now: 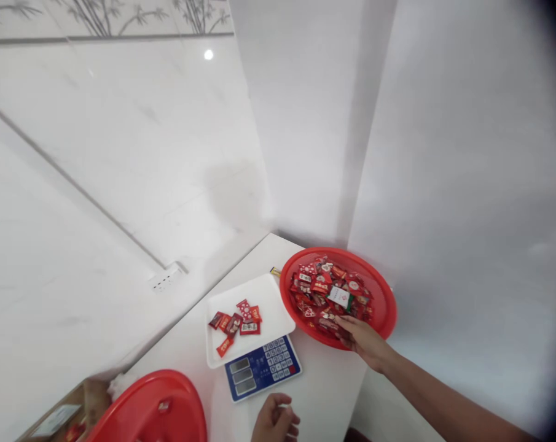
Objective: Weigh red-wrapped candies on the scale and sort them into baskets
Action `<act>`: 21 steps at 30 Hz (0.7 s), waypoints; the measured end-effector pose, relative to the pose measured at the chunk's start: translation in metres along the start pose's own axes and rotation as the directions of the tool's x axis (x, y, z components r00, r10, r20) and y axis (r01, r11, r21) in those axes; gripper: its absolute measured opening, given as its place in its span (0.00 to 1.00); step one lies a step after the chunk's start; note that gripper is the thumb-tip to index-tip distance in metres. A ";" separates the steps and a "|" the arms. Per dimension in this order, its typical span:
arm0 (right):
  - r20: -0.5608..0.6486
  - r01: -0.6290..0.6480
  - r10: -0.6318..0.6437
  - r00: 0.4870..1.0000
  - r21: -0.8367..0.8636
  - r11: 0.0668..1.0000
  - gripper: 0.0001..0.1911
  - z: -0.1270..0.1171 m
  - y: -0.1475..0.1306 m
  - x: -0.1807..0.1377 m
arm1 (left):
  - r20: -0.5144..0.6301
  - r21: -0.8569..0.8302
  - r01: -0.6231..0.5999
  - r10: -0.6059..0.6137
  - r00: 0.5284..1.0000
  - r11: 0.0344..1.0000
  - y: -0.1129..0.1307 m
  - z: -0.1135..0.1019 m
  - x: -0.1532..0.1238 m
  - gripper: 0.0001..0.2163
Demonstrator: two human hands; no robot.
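My right hand point(363, 341) reaches over the near rim of a red plastic basin point(384, 301) heaped with small wrapped candies point(321, 285), mostly in red wrappers. Its fingers are closed on a dark red wrapped candy point(328, 321) at the pile's near side. A white-and-green packet point(340, 297) lies on top of the heap. My left hand point(278, 420) hovers in front of the scale, fingers loosely bent and apart, holding nothing. Several wrapped candies point(234, 324) rest on the white tray point(273, 301) of a digital scale with a blue keypad panel point(263, 367).
A second red basin point(167, 393) with a few small pieces inside stands at the lower left. Beside it is a cardboard box point(66, 411). Walls close in the white table point(324, 393) at the back. A power socket strip point(167, 277) is on the left wall.
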State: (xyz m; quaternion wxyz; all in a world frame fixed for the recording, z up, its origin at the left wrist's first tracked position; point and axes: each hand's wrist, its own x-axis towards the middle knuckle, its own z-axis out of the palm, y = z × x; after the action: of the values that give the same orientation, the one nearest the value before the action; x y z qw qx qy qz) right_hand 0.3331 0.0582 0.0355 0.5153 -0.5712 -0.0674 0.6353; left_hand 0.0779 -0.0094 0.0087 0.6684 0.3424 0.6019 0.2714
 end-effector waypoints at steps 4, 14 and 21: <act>0.006 -0.006 0.006 1.000 -0.033 0.999 0.05 0.000 0.003 0.002 | 0.034 0.043 -0.044 0.043 0.999 0.998 0.020 -0.001 -0.008 0.19; -0.016 -0.010 0.009 1.000 -0.060 0.998 0.08 0.009 0.001 0.015 | -0.038 0.027 -0.013 0.014 0.999 1.000 0.007 -0.034 -0.005 0.20; -0.008 0.000 0.000 1.000 -0.042 0.999 0.06 0.017 0.001 0.027 | -0.084 -0.067 -0.024 0.018 0.996 0.997 0.013 -0.031 0.004 0.21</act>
State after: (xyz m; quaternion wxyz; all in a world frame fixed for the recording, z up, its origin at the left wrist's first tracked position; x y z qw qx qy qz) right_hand 0.3235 0.0860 0.0227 0.5036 -0.5842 -0.0786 0.6316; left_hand 0.0481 0.0059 0.0151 0.6510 0.3140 0.6161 0.3131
